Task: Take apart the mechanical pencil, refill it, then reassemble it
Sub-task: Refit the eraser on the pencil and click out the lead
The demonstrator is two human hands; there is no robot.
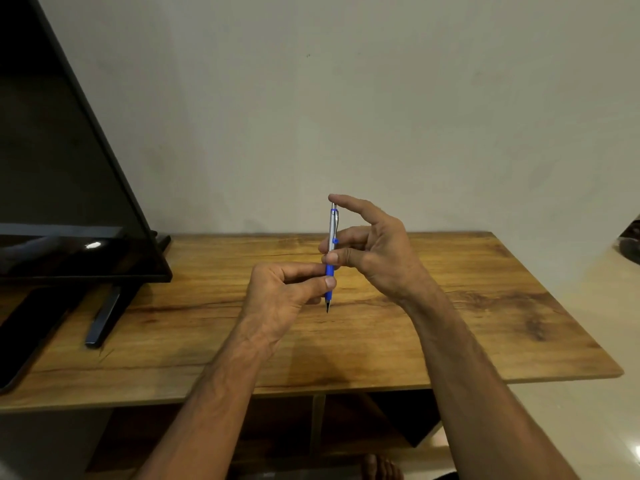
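A mechanical pencil (332,230) with a silver barrel, blue grip and blue clip stands upright above the wooden table (450,323), its dark tip pointing down. My left hand (284,292) pinches the blue grip near the tip between thumb and forefinger. My right hand (374,244) holds the barrel at its middle with thumb and middle finger, and its forefinger rests on the top push button.
A black flat screen (62,188) on a dark stand (107,313) fills the table's left side. A plain wall rises behind. A dark object (630,244) shows at the right edge. Open shelves lie under the tabletop, and a foot (381,467) shows at the bottom.
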